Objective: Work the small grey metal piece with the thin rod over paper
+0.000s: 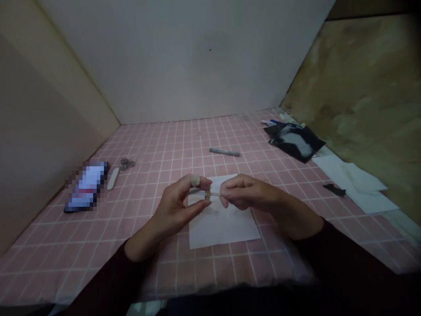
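Above a white paper sheet (223,228), my left hand (184,202) pinches a small brownish piece (208,195) between thumb and fingertip. A light wrap circles one of its fingers. My right hand (243,192) is closed on a thin pale stick (215,194), which points left and meets the small piece. Whether the stick passes through it or only touches it cannot be made out. Faint brownish marks show on the paper below.
A phone (87,186), a white flat strip (113,178) and small scissors (126,164) lie left. A grey pen (224,152) lies beyond the hands. Right are a black packet (296,141), white papers (355,184) and a black scrap (334,189). Walls border the pink checked table (158,149).
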{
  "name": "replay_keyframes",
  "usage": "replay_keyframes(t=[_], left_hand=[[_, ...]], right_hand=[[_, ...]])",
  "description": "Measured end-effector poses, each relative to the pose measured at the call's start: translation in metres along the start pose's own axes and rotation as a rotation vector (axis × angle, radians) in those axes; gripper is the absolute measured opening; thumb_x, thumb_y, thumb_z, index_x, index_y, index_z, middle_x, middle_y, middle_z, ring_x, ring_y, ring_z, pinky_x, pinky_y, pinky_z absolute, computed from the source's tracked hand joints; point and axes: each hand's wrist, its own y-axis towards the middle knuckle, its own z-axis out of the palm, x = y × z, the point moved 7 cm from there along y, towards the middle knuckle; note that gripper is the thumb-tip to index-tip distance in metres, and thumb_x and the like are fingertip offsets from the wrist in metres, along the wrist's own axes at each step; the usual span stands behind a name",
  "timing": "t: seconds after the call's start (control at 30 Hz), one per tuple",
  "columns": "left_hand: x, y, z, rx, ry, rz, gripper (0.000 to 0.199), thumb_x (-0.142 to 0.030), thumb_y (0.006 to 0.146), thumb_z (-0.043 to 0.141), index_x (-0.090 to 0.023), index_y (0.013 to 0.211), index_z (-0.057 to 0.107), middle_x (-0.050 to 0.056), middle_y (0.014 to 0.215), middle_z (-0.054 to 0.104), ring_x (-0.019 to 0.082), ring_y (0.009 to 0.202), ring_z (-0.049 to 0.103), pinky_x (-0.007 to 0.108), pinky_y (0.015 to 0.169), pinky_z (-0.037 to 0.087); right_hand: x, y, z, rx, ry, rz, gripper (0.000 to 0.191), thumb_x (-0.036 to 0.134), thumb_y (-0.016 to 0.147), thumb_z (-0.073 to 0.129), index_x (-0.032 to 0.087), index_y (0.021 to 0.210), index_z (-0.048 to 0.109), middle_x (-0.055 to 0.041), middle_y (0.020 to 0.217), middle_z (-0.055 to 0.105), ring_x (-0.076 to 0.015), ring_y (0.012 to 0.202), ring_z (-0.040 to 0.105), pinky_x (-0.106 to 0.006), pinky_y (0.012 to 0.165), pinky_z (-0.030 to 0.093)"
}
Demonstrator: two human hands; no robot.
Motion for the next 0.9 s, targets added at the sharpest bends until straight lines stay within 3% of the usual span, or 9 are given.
replay_keyframes(t=[0.17, 0.37, 0.57, 0.73, 0.9], left_hand=[[-0.001, 0.0, -0.004, -0.03, -0.025, -0.001, 0.029, -0.019, 0.081, 0.077, -0.022, 0.108, 0.066, 0.006, 0.102, 0.067, 0.02, 0.098, 0.064, 0.034, 0.091, 0.052], [0.003, 0.004, -0.002, -0.029, -0.12, -0.091, 0.026, -0.023, 0.078, 0.081, -0.019, 0.099, 0.067, 0.005, 0.095, 0.067, 0.018, 0.09, 0.065, 0.03, 0.083, 0.055], [0.014, 0.006, 0.006, 0.033, -0.227, -0.242, 0.028, -0.024, 0.075, 0.083, -0.017, 0.098, 0.068, 0.003, 0.087, 0.068, 0.014, 0.081, 0.065, 0.027, 0.076, 0.054], [0.027, 0.007, 0.004, -0.025, -0.351, -0.366, 0.03, -0.023, 0.071, 0.086, -0.016, 0.095, 0.068, 0.001, 0.082, 0.067, 0.012, 0.073, 0.064, 0.023, 0.069, 0.053], [0.036, 0.005, 0.013, 0.036, -0.435, -0.445, 0.03, -0.025, 0.072, 0.086, -0.015, 0.094, 0.067, 0.001, 0.078, 0.068, 0.012, 0.07, 0.066, 0.024, 0.068, 0.053]], right_hand=[[0.001, 0.0, -0.002, -0.016, 0.015, -0.004, 0.033, 0.042, 0.09, 0.063, 0.011, 0.08, 0.067, 0.0099, 0.049, 0.033, -0.0045, 0.044, 0.023, -0.023, 0.044, 0.015], [0.009, -0.005, -0.003, -0.033, -0.232, -0.041, 0.035, 0.044, 0.094, 0.058, 0.012, 0.084, 0.069, 0.0091, 0.051, 0.03, -0.0059, 0.047, 0.026, -0.023, 0.046, 0.018], [0.025, -0.004, 0.009, -0.03, -0.536, -0.181, 0.033, 0.035, 0.098, 0.05, 0.013, 0.083, 0.068, 0.0011, 0.07, 0.053, -0.0097, 0.066, 0.047, -0.025, 0.065, 0.037], [0.025, -0.007, 0.005, -0.083, -0.725, -0.106, 0.03, 0.033, 0.098, 0.049, 0.014, 0.086, 0.069, 0.0004, 0.071, 0.058, -0.0101, 0.063, 0.047, -0.025, 0.062, 0.035], [0.027, -0.007, 0.012, -0.103, -0.752, -0.162, 0.025, 0.025, 0.096, 0.049, 0.015, 0.084, 0.068, 0.0003, 0.073, 0.061, -0.0106, 0.068, 0.051, -0.025, 0.067, 0.037]])
